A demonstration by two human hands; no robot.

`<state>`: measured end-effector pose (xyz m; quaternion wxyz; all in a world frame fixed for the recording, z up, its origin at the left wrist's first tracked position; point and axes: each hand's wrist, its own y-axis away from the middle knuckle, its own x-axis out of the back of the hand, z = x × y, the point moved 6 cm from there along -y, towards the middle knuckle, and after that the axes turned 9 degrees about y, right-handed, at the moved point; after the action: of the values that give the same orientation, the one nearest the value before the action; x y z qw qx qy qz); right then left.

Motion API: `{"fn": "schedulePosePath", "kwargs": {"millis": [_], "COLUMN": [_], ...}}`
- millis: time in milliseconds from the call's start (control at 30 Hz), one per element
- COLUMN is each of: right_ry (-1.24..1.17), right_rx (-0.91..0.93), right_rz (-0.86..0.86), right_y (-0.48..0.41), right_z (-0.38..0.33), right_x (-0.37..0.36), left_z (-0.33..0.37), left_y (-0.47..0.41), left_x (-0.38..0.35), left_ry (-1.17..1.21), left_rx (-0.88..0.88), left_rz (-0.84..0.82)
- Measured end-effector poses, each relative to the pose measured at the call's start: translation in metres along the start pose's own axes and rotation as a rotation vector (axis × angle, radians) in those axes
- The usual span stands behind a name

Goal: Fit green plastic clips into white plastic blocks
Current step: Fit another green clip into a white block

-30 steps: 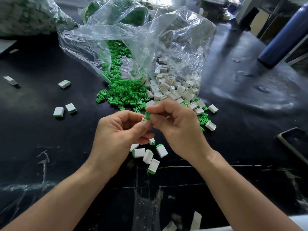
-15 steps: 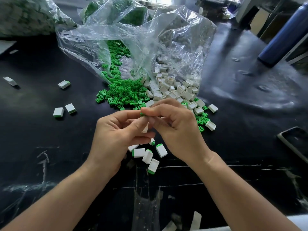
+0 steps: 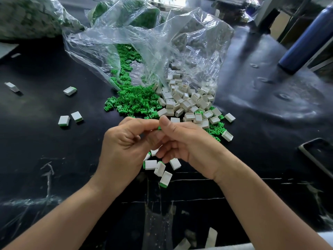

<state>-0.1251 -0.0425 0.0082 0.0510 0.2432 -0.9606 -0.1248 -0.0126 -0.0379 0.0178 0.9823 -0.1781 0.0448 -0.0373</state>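
Green clip [image 3: 159, 127] pinched btwn left hand [image 3: 124, 147] & right hand [image 3: 187, 141] fingertips.

green clips [image 3: 133, 103] — uncountable heap | white blocks [image 3: 185, 101] — uncountable heap | clipped blocks, left [image 3: 64, 120]: 3 | blue bottle [image 3: 304, 40]: 1 | phone [image 3: 319, 156]: 1

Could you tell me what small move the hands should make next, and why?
Probably press the green clip fully home: the left hand and right hand pinch around it, and only a sliver of green shows, so it seems nearly seated.
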Motion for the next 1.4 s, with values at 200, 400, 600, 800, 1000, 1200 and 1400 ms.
{"fn": "schedulePosePath", "kwargs": {"millis": [200,400,600,800,1000,1200,1400], "right_ry": [-0.073,0.019,0.161,0.266,0.198,0.164,0.197], "right_rx": [-0.026,-0.061,-0.025,-0.011,-0.015,0.041,0.080], "right_rz": [-0.094,-0.097,0.028,0.074,-0.010,0.036,0.056], "right_y": [0.002,0.002,0.002,-0.001,0.003,0.001,-0.001], "right_z": [-0.001,0.002,0.000,0.002,0.000,-0.003,-0.003], "right_x": [-0.003,-0.007,-0.002,-0.006,-0.007,-0.013,-0.010], "left_z": [0.002,0.005,0.006,0.014,0.019,0.021,0.014], "left_y": [-0.002,-0.001,-0.003,0.001,0.001,0.001,-0.002], "left_x": [-0.003,-0.008,-0.015,-0.012,-0.011,-0.007,-0.005], "left_ry": [-0.021,-0.011,0.100,-0.054,-0.165,-0.232,-0.150], "left_rx": [-0.057,-0.072,-0.059,-0.185,-0.293,-0.336,-0.245], "left_rz": [-0.061,-0.126,-0.177,-0.162,-0.148,-0.125,-0.140]}}
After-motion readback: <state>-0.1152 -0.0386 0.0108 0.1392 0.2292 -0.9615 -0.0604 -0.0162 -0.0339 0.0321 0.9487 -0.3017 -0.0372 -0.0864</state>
